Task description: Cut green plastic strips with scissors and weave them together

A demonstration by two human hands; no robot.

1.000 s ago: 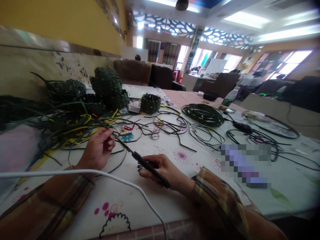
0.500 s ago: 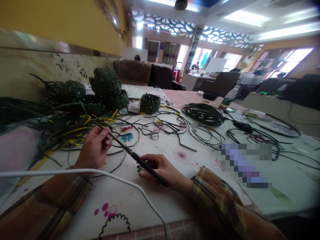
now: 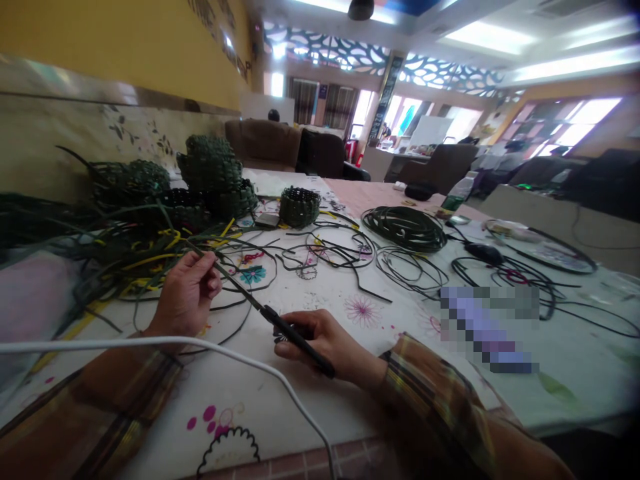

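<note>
Over one second: my left hand, pinching a dark strip, edged slightly from the black tool my right hand clasps; strip likely taut.

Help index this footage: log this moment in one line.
left hand: pinches dark strip; right hand: grips black tool, meeting strip; small basket: on table

The single view looks out from the person's own head, facing forward and down across the table. The left hand and right hand sit near the lens, below mid-frame. The angle is wide, taking in the yellow wall at left, the far pillar, which leans, and the ceiling above.
</note>
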